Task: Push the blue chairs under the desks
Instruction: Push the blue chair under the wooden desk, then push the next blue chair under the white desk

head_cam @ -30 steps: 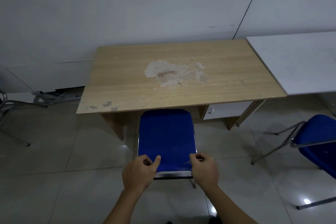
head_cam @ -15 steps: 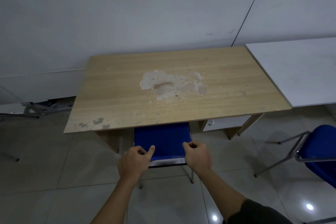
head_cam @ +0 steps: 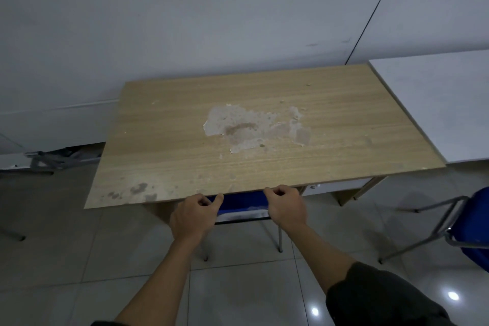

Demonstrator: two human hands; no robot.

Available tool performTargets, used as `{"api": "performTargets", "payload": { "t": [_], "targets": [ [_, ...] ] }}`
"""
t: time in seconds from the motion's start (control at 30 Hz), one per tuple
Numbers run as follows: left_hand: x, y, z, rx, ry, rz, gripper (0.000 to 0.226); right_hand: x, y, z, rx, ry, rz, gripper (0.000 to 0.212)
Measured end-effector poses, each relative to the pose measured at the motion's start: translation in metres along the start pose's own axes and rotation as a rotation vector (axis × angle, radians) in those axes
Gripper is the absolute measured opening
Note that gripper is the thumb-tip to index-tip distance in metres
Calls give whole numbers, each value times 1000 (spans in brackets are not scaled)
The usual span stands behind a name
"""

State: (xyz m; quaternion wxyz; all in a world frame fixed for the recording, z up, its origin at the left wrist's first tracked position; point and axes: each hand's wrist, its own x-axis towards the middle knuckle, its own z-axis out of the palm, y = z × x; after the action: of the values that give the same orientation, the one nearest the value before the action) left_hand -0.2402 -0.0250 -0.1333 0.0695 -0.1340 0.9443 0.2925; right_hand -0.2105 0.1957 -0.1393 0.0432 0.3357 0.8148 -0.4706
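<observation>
Setting: grey tiled floor (head_cam: 251, 296) nearest, then desks against a pale wall (head_cam: 185, 21).
Left hand (head_cam: 191, 216): closed over the left end of the chair's top rail.
Right hand (head_cam: 287, 208): closed over the right end of the same rail, knuckles at the desk edge.
Blue chair (head_cam: 239, 204): straight ahead of both hands, almost wholly beneath the wooden desk (head_cam: 264, 114); only a blue strip and two rear legs show.
Key relation: the rail runs left to right, parallel to the desk's near edge and just short of it; both hands equally near, so little travel seems left.
Second blue chair (head_cam: 476, 222): to the right, standing out from the white desk (head_cam: 436, 100), cut by the frame edge.
Hidden: seat and front legs under the desktop; fingertips tucked behind the rail.
</observation>
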Motion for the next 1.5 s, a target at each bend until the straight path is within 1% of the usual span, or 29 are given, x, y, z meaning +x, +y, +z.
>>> {"api": "performTargets", "payload": {
  "t": [0.13,0.3,0.57,0.63,0.7,0.8,0.87,0.93,0.97,1.0,1.03,1.07,1.13,1.17,1.2,1.23,1.27,1.33,1.4,1.47,1.5],
  "targets": [
    [17,5,0,-9,3,21,52,13,-11,3,0,3,-3,33],
    [19,4,0,2,34,42,53,18,-9,6,2,3,-16,35],
    [25,1,2,33,-1,25,54,22,-5,7,15,13,-55,36],
    [25,3,2,59,-41,19,54,21,-4,7,22,15,-67,38],
    [23,9,-3,135,-106,-12,59,19,-7,2,5,-36,-66,41],
    [-2,20,-9,227,-165,-22,65,10,-9,-14,-36,-199,-85,41],
    [-31,25,-6,339,-141,63,58,-1,-4,-26,-8,-281,-120,38],
    [-61,26,6,390,-111,187,49,-16,8,-37,-10,-309,-203,33],
    [-77,28,11,388,-138,222,54,-24,15,-46,-10,-311,-245,32],
    [-91,27,19,384,-184,256,64,-33,24,-57,10,-316,-278,30],
    [-104,32,24,389,-244,286,66,-40,36,-73,49,-322,-297,29],
    [-114,39,32,378,-297,332,58,-43,49,-91,82,-325,-310,28],
    [-130,69,41,293,-363,362,22,-46,73,-132,104,-328,-301,33],
    [-139,90,44,235,-401,377,18,-46,84,-153,115,-319,-286,38],
    [-150,119,54,198,-429,415,19,-43,100,-184,130,-288,-269,40],
    [-163,146,61,173,-450,415,16,-41,112,-210,139,-257,-261,41],
    [-174,172,68,144,-452,418,12,-38,123,-236,150,-218,-261,39],
    [-203,224,88,100,-449,450,15,-32,145,-293,173,-138,-254,32],
    [-236,270,110,52,-498,484,20,-30,165,-347,207,-56,-235,28],
    [-279,316,140,-31,-562,503,19,-34,194,-404,263,19,-199,23],
    [-294,330,148,-68,-568,511,18,-37,200,-421,288,37,-187,21]
  ]
}}
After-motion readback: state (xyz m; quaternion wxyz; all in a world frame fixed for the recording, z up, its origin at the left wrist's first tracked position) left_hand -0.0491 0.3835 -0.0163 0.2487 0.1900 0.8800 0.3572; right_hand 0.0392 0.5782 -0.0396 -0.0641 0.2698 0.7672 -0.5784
